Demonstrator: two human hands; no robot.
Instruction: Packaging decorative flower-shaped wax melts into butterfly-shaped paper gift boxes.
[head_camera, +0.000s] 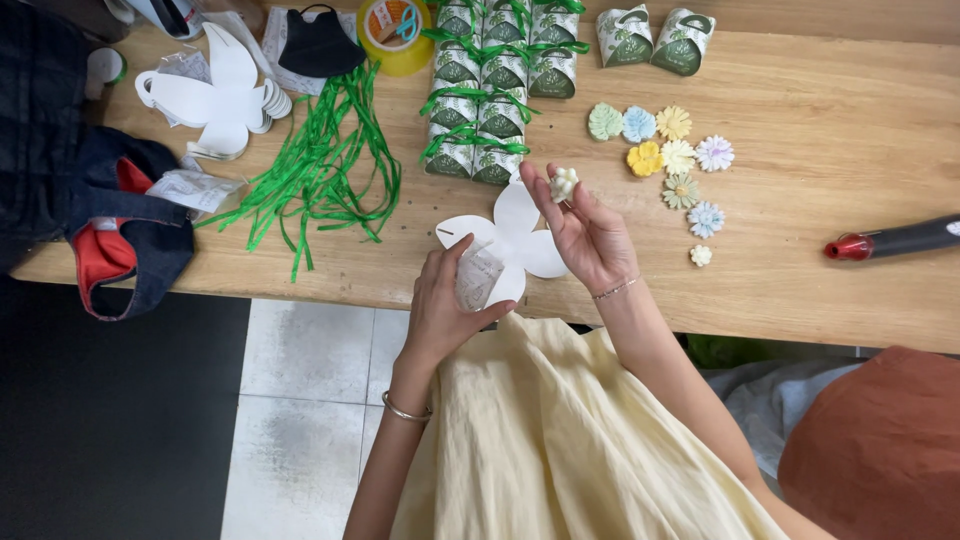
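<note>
My right hand (588, 232) holds a small cream flower-shaped piece (563, 184) between thumb and fingertips, above the table edge. My left hand (445, 300) grips a small clear plastic bag (478, 272) and rests on a white flat cut-out box blank (512, 232) with rounded petal-like flaps. The blank lies at the near edge of the wooden table (820, 130), between both hands.
Several pastel flower pieces (668, 155) lie to the right. Finished green-and-white boxes with green ribbon (490, 90) stand behind, two more (655, 38) farther right. Loose green ribbons (320, 170), stacked white blanks (215, 100), tape roll (397, 32), a dark bag (110, 220), a red-tipped tool (890, 240).
</note>
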